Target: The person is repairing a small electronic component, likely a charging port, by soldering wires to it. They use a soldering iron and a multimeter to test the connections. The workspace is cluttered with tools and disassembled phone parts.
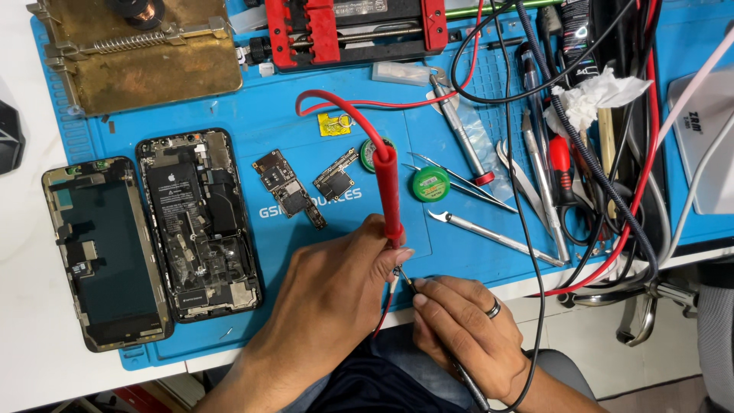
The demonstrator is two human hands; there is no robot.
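At the surface's (30,359) six o'clock edge, the left hand (336,294) has its fingers closed around a red probe (388,191) pointing toward twelve. The right hand (466,325) pinches a black probe (407,281), tips touching. An opened phone (197,222) lies at nine o'clock.

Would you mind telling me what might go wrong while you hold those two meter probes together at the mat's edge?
1. The left hand holds the red probe so its tip meets the black probe in the right hand; a slip might jab a finger.
2. The red lead loops above the two small bare circuit boards; a tug could drag them.
3. The opened phone lies near the left forearm and could get knocked.
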